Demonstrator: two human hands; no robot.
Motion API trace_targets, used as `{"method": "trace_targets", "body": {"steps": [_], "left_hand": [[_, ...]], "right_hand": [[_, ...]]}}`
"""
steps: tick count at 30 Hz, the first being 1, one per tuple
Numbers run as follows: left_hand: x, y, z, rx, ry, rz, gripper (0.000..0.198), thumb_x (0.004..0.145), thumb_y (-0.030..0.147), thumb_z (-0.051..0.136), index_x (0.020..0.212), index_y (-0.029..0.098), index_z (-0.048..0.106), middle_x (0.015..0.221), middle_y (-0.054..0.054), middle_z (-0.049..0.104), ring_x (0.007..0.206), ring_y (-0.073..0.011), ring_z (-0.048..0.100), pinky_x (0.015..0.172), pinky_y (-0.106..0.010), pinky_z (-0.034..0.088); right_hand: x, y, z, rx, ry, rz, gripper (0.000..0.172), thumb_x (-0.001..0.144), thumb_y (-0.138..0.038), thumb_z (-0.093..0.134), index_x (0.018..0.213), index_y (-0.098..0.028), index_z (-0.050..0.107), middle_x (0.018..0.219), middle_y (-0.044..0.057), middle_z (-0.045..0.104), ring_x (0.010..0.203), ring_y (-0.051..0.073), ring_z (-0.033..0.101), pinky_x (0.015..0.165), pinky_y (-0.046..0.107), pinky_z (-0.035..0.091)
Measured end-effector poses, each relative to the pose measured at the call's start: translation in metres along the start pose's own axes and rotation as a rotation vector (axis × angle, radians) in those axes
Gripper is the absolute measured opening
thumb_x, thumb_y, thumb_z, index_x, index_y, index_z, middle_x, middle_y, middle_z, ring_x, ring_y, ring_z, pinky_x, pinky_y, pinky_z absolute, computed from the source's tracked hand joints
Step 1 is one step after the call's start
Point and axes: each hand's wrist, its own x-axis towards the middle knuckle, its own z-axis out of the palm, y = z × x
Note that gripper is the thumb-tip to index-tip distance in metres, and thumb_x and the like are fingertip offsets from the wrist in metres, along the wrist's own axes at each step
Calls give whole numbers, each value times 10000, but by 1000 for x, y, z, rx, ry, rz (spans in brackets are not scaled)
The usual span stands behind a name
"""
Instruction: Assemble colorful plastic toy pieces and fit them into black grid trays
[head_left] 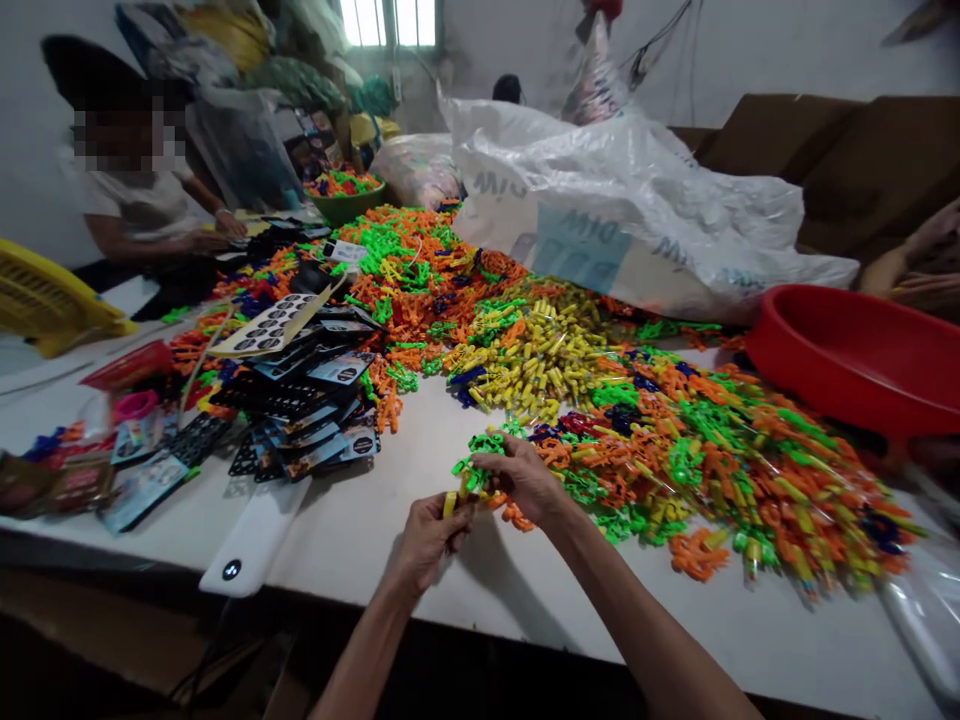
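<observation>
My left hand (433, 540) is closed on a small yellow tube (450, 504), its end poking up between thumb and fingers. Just above it, my right hand (529, 482) pinches a bright green plastic toy figure (480, 458); the two hands nearly meet. Orange pieces (516, 514) show beneath the right hand. To the right of the hands spreads a pile of orange and green plastic toys (660, 450), many with yellow tubes. A heap of loose yellow tubes (544, 350) lies beyond the right hand.
Left of the hands are stacked black printed packets (319, 400), a sticker sheet (274, 325) and a white device (247, 550). A red basin (847, 350) stands at right, a large clear plastic bag (637, 200) behind. A co-worker (142, 190) sits far left near a yellow basket (52, 300).
</observation>
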Motion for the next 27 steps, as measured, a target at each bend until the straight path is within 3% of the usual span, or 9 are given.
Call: {"method": "trace_targets", "body": {"steps": [9, 12, 18, 23, 27], "left_hand": [[-6, 4, 3, 20, -199, -31, 387, 613, 438, 747, 793, 107, 658, 543, 43, 443, 417, -18, 291, 392, -176, 157], [-4, 0, 2, 53, -202, -35, 388, 581, 448, 760, 730, 109, 644, 529, 43, 441, 404, -17, 285, 385, -178, 151], [1, -7, 3, 94, -175, -15, 365, 616, 462, 725, 610, 122, 593, 484, 52, 415, 388, -17, 283, 383, -175, 151], [5, -6, 5, 80, -111, -41, 360, 603, 463, 727, 610, 138, 571, 489, 48, 448, 379, -27, 306, 374, -181, 172], [11, -9, 6, 92, -91, -20, 358, 637, 482, 694, 629, 140, 587, 495, 46, 464, 356, -26, 290, 366, -193, 168]], "right_hand": [[-11, 4, -10, 75, -133, 129, 295, 521, -282, 795, 600, -164, 536, 513, -46, 566, 368, 58, 461, 352, 168, 366], [-14, 7, -13, 31, -114, 170, 271, 549, -299, 775, 607, -164, 547, 519, -36, 582, 360, 60, 460, 348, 173, 370], [-21, -5, -17, -370, 40, -73, 172, 605, -221, 721, 691, -177, 579, 490, -46, 573, 368, 105, 504, 361, 206, 381], [-17, -8, -22, -423, -12, -59, 215, 601, -295, 724, 674, -172, 563, 547, -20, 601, 423, 117, 525, 422, 230, 418], [-8, 3, -28, -616, 87, -141, 169, 632, -295, 680, 693, -180, 572, 561, -33, 568, 469, 117, 505, 440, 227, 386]]}}
